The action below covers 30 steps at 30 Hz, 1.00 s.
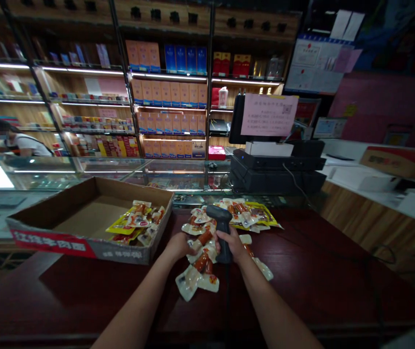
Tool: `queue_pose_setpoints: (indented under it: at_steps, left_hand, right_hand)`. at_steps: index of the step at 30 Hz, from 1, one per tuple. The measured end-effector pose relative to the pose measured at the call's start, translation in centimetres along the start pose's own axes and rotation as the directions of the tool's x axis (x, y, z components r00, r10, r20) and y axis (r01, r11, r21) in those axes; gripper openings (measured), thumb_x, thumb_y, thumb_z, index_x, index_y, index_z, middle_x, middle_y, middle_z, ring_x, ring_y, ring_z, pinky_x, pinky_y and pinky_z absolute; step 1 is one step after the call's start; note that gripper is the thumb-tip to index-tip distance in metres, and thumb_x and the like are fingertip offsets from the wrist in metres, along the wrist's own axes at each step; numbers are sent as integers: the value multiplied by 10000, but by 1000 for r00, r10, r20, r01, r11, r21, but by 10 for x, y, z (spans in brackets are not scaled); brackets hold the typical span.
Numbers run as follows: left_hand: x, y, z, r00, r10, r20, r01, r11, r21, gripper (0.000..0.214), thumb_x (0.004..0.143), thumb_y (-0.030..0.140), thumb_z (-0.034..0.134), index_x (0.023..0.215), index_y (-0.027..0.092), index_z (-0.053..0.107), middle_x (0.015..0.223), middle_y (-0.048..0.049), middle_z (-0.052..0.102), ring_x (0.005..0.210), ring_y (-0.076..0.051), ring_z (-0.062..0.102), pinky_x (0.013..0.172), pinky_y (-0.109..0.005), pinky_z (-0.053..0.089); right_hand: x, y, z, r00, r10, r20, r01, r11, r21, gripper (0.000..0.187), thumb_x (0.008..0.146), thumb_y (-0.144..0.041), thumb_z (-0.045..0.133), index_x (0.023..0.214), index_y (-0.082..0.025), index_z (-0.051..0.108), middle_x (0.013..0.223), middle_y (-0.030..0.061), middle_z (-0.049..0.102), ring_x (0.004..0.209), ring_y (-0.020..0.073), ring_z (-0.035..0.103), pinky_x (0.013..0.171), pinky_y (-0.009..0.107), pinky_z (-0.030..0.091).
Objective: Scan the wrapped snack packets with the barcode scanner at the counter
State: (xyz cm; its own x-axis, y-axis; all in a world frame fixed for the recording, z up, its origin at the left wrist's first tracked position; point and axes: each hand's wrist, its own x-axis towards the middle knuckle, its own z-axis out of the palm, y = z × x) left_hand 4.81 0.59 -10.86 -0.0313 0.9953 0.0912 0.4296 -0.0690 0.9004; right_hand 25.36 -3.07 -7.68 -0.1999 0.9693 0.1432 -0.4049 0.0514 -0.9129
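Observation:
My right hand [233, 243] is wrapped around the handle of a dark grey barcode scanner [222, 218], whose head is turned toward the left. My left hand [179, 246] is closed at the left end of a clear-and-white vacuum packet of sausage [204, 237], its fingertips partly hidden by the wrap. More sausage packets [202, 271] lie loose on the tabletop just below and around both hands. Behind the scanner, further packets rest with yellow-edged snack bags [262, 215]. One packet [263, 267] lies partly behind my right wrist.
A shallow cardboard box [84, 245] on the left holds several snack packets in its right corner. Glass display counters [178, 169] stand beyond the dark red table [295, 291]. A monitor with a pink notice [269, 116] is at back right. A person [29, 143] is at far left.

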Motion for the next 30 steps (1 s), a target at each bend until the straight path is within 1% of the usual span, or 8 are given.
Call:
queue_pose_setpoints:
  at_steps: [3,6,10,14,16,19,24,30]
  left_hand:
    - [0,2,0,994,-31,103,41,995,-89,318,315,41,779,491,184,557,424,57,512,411,-114,481,417,-194,316]
    - [-3,13,-2,991,-3,131,52,927,-371,279,453,144,784,629,159,568,545,20,606,469,-126,548,436,-201,408]
    - [2,30,-2,999,-36,-25,14,798,-602,326,524,215,782,730,167,534,648,-3,655,572,-160,619,466,-251,500]
    - [13,32,14,978,-33,-206,-129,680,-722,387,538,267,788,845,166,575,773,-27,696,668,-173,656,557,-281,542]
    - [16,26,24,969,-34,-243,-165,642,-749,449,535,314,794,910,155,605,818,-44,710,694,-182,664,599,-294,548]
    - [16,15,33,972,-54,-230,-139,656,-742,490,523,364,802,923,126,649,826,-65,721,708,-194,669,639,-300,544]
    - [14,9,31,978,-73,-193,-91,688,-720,525,493,407,809,907,110,681,805,-73,725,666,-189,663,608,-286,531]
    - [15,10,31,978,-82,-191,-81,696,-713,490,509,430,795,871,118,689,777,-64,722,650,-175,656,581,-265,521]
  right_hand:
    - [0,6,-7,1000,6,8,-6,998,59,288,636,-349,724,703,-164,514,521,-38,565,343,81,482,329,203,425]
    - [-1,10,-11,1000,-14,22,12,994,105,299,643,-336,727,781,-170,519,560,-39,582,351,84,488,328,208,433]
    - [-2,8,-11,998,-26,56,18,991,136,321,663,-335,723,861,-173,530,597,-39,584,362,82,494,338,213,441]
    - [-6,5,-8,996,-34,77,25,993,116,320,664,-351,724,839,-169,527,608,-33,586,372,80,495,350,210,434]
    - [-8,5,-5,995,-18,97,11,997,74,316,662,-362,726,797,-165,519,597,-29,584,371,79,495,351,207,428]
    - [-10,6,-1,988,26,153,-26,1000,2,341,657,-361,729,838,-165,515,568,-42,574,365,86,494,355,210,418]
    - [-9,11,2,967,65,247,-33,991,-131,360,682,-358,700,907,-160,501,506,-57,569,343,96,486,355,209,401]
    - [-9,12,3,972,82,221,-40,982,-186,384,681,-365,685,940,-164,486,486,-71,559,339,96,477,352,207,401]
